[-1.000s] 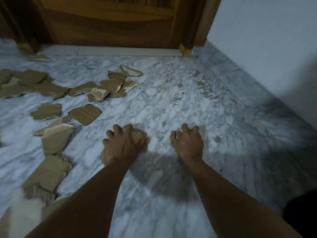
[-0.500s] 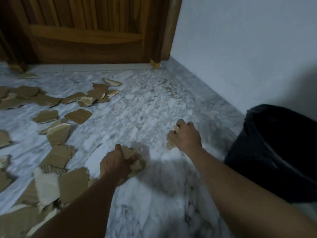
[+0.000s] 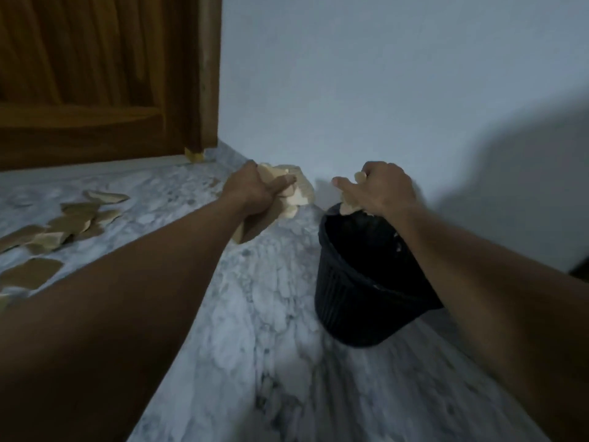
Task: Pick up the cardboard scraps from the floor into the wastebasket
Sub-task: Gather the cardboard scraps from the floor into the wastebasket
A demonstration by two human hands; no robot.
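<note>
wastebasket [image 3: 350, 282]: inside dark | left hand [image 3: 251, 189]: scraps [image 3: 296, 191], beside | right hand [image 3: 382, 189]: scraps [image 3: 349, 207], over rim

— How much of the black ribbed plastic wastebasket [image 3: 350, 282] shows?
— Its right side and part of its rim lie behind the right forearm [image 3: 478, 282]. The inside is too dark to read.
— And what the hands hold?
— The left hand [image 3: 251, 189] covers the middle of its bundle of torn brown cardboard scraps [image 3: 298, 194]. The right hand [image 3: 382, 189] hides most of its pale cardboard pieces [image 3: 349, 207], so their number cannot be told.
— On the floor?
— The loose tan cardboard scraps [image 3: 32, 272] are blurred. They run off the left edge and under the left forearm [image 3: 143, 282].
</note>
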